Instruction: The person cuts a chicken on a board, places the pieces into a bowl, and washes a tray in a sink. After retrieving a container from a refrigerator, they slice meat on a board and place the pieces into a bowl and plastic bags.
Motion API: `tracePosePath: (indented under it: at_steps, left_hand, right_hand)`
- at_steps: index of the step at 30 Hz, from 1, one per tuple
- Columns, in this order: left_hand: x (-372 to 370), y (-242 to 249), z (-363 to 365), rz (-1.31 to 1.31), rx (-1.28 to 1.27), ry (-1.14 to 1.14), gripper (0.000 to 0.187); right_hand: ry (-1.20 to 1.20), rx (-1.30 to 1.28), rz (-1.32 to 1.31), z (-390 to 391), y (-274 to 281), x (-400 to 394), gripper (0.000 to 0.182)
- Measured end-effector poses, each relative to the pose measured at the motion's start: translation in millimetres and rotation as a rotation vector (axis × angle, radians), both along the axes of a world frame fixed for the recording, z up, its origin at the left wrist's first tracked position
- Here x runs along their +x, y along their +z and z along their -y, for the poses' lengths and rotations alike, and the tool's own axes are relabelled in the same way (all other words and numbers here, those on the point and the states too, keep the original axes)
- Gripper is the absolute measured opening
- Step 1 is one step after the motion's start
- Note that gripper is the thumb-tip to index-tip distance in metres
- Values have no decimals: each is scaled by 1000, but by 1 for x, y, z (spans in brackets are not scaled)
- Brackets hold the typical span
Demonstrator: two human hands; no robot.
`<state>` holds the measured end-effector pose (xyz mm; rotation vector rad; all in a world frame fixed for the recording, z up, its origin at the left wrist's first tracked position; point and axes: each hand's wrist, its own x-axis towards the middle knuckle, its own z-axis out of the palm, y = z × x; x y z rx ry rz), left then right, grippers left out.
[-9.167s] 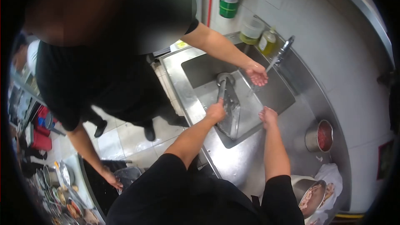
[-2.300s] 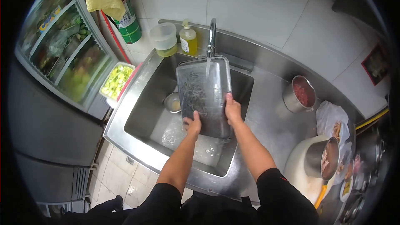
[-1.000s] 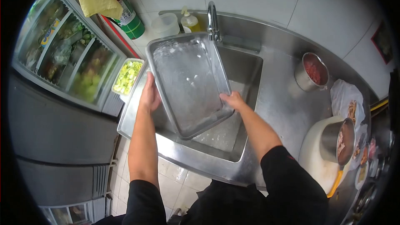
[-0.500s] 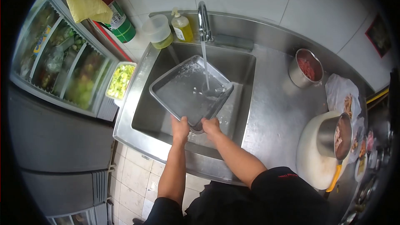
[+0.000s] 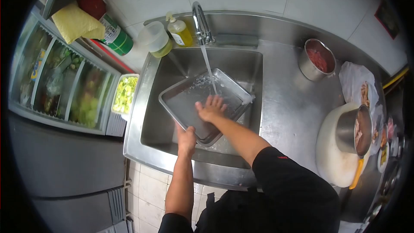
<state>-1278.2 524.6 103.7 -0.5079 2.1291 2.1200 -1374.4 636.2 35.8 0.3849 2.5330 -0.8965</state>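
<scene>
A rectangular metal tray is held tilted inside the steel sink, with water from the faucet running onto it. My left hand grips the tray's near edge, thumb on top and fingers underneath. Palm down on the tray's inner surface lies my right hand, its fingers spread and holding nothing. White suds or residue show near the tray's far edge.
Behind the sink stand a soap bottle and a plastic tub. Chopped greens fill a container at left. To the right are a pot of meat, a cutting board and a cleaver-like yellow handle.
My right hand has let go of the tray's near edge and moved up onto its inner surface, fingers spread. The tray sits slightly lower and flatter; my left hand keeps its grip.
</scene>
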Motion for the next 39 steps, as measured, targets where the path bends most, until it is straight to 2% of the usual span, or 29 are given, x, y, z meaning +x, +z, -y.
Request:
tracePosePath:
  at_steps: [3,5,6,8,11,15,17,19,20,23,24,26,27,30,31,32,33,34,35,36,37,39]
  left_hand:
    - [-4,-10,3,-3,28,-46,83]
    - [3,11,10,67,57,-92,82]
    - [9,20,14,73,72,-75,81]
    - [25,35,21,82,94,-44,78]
    - [47,46,30,73,84,-19,79]
    - [37,35,41,148,145,-104,82]
    - [15,24,41,111,-5,-194,87]
    - [-2,28,27,4,-191,-260,90]
    - [-6,42,18,155,-422,-278,92]
    - [-13,59,1,121,-669,-384,93]
    - [-13,65,-2,94,-734,-401,94]
    - [-12,74,-10,57,-870,-530,97]
    - [-12,76,-14,36,-936,-600,99]
    - [-45,79,-33,44,-1012,-749,99]
    - [-62,75,-40,39,-1033,-750,99]
    - [-84,68,-47,29,-1054,-753,99]
    - [-101,65,-53,21,-1075,-758,99]
    - [-116,69,-54,77,-981,-742,97]
    - [-129,75,-52,132,-888,-726,96]
    - [-136,82,-52,67,-859,-737,94]
    - [-139,90,-49,6,-830,-745,92]
    - [-131,93,-40,-93,-722,-762,89]
  right_hand:
    - [393,-169,-274,24,-4,8,86]
    - [357,-61,-225,16,-7,-9,86]
    - [339,-9,-205,9,-8,-21,86]
    - [100,94,-78,-6,-22,-45,85]
    - [-149,35,-218,-24,-20,-61,87]
    - [-269,-129,-156,27,-25,-84,97]
    - [-335,-209,-155,67,2,-76,103]
    - [-211,-309,-172,91,9,-66,108]
    - [-157,-339,-172,91,12,-65,111]
    - [-405,-351,-267,54,-7,-94,109]
    - [-427,-612,-187,14,-3,-97,105]
    - [-777,-1020,-149,-27,-19,-115,101]
    - [-1122,-1152,-196,-31,-42,-130,101]
    - [-1426,-1211,-310,-43,-31,-143,90]
    - [-1164,-1088,-315,-44,-6,-127,90]
    - [-910,-756,-150,-45,2,-130,82]
    - [-681,-647,-336,-31,-1,-128,70]
    - [-477,-524,-535,-18,-4,-127,59]
    - [-350,-531,-659,-15,0,-117,55]
    - [-223,-538,-780,-15,0,-106,54]
    - [-101,-390,-1100,-21,-5,-91,59]
    - [-400,-193,-655,-38,-6,-86,68]
